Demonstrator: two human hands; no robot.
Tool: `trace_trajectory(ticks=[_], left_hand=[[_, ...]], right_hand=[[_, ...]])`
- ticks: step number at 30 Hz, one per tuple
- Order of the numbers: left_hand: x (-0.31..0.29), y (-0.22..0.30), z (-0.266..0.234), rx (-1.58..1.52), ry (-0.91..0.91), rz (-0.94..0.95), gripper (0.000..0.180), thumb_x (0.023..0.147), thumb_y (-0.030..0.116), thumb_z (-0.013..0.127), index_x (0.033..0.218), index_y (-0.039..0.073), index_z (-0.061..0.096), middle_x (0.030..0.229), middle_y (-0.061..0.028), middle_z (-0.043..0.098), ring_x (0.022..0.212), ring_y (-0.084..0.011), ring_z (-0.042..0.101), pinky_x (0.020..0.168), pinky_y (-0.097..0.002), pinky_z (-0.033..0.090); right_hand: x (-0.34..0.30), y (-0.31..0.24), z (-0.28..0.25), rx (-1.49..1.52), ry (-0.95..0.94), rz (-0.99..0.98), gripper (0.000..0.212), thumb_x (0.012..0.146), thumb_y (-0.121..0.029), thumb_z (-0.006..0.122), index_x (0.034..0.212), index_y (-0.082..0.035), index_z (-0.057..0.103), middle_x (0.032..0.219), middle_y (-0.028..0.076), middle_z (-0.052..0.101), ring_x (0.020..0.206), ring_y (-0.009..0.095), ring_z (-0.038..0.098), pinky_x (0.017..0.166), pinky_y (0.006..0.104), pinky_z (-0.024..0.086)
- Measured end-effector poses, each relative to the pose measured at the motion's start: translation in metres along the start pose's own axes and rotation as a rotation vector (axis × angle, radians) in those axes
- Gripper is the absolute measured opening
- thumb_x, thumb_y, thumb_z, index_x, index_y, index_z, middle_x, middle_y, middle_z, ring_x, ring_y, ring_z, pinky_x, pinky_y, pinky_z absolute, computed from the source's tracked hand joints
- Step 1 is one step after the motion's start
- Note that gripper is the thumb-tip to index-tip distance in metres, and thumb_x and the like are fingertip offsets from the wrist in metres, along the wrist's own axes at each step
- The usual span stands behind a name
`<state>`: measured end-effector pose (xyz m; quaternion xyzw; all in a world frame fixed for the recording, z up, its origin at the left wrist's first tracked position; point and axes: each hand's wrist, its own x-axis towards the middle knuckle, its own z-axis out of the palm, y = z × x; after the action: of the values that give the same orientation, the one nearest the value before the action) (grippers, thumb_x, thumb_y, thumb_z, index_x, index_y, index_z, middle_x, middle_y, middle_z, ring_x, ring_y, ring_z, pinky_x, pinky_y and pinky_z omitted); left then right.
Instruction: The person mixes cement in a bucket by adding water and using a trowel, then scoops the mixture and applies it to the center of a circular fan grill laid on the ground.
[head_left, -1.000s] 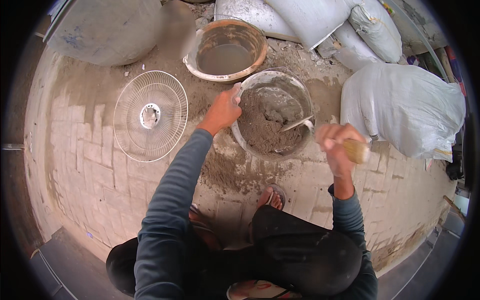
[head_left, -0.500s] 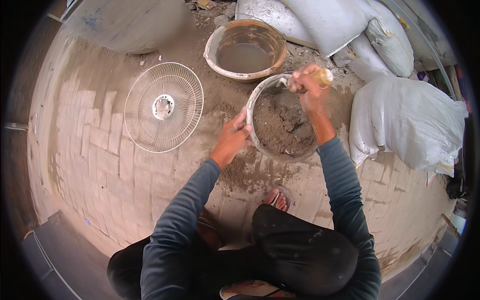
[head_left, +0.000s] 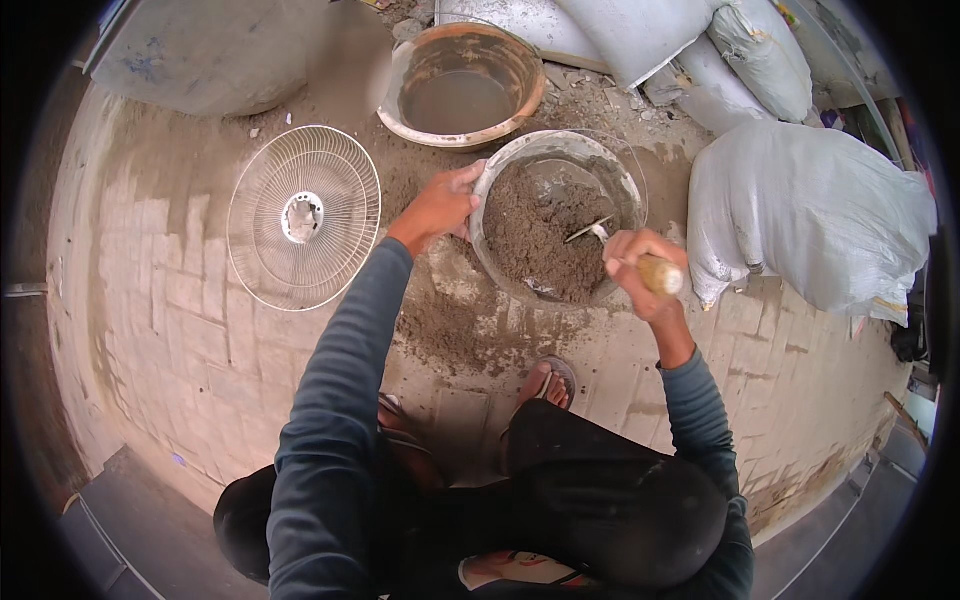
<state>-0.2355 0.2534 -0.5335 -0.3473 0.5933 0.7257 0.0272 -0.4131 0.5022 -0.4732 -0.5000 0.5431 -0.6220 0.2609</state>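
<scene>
A round bucket point(head_left: 631, 196) holds wet grey-brown mortar point(head_left: 540, 240), heaped toward its near left side. At the left of its rim, my left hand point(head_left: 446, 207) is closed on the bucket's edge. My right hand point(head_left: 645, 272) grips the wooden handle of a trowel point(head_left: 662, 276) over the bucket's right side. The trowel's metal neck and a thin part of its blade show against the mortar; the rest of the blade is hidden. A thin wire handle point(head_left: 640, 165) arches past the bucket's right rim.
Behind stands an orange-brown basin point(head_left: 536, 88) with murky water. A white wire fan guard point(head_left: 345, 270) lies on the paving at left. White sacks point(head_left: 810, 215) sit at right and at the back. Spilled mortar point(head_left: 435, 325) lies on the paving before the bucket.
My right hand has come nearer and down from the bucket's far rim to its right side, bringing the trowel to the mortar. My left hand still holds the rim; the bucket looks more tilted.
</scene>
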Motion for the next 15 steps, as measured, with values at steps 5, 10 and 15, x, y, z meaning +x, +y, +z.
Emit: trace_trajectory(ticks=[5, 10, 15], left_hand=[[-0.017, 0.001, -0.016, -0.009, 0.063, -0.030, 0.057, 0.099, 0.009, 0.052, 0.154, 0.012, 0.038, 0.113, -0.0072, 0.065, 0.093, -0.0169, 0.063, 0.078, -0.0367, 0.059], [-0.038, -0.005, -0.027, -0.056, 0.073, -0.029, 0.059, 0.097, 0.009, 0.057, 0.154, 0.010, 0.038, 0.111, -0.0082, 0.065, 0.094, -0.0177, 0.065, 0.081, -0.0371, 0.060], [-0.017, -0.016, -0.002, -0.103, 0.033, 0.053, 0.063, 0.097, 0.011, 0.060, 0.155, 0.010, 0.034, 0.115, -0.0084, 0.064, 0.095, -0.0167, 0.063, 0.082, -0.0370, 0.060]], right_hand=[[0.026, -0.034, 0.000, 0.138, 0.163, -0.043, 0.026, 0.081, 0.004, 0.068, 0.073, -0.007, 0.046, 0.067, 0.006, 0.056, 0.058, 0.016, 0.051, 0.057, 0.0349, 0.044], [-0.003, -0.064, -0.002, 0.343, 0.118, -0.077, 0.023, 0.081, 0.007, 0.065, 0.076, -0.007, 0.047, 0.067, 0.006, 0.055, 0.060, 0.017, 0.051, 0.056, 0.0354, 0.043], [-0.003, 0.003, 0.020, -0.074, 0.125, 0.111, 0.026, 0.081, 0.006, 0.068, 0.074, -0.007, 0.046, 0.065, 0.006, 0.053, 0.060, 0.014, 0.051, 0.056, 0.0327, 0.043]])
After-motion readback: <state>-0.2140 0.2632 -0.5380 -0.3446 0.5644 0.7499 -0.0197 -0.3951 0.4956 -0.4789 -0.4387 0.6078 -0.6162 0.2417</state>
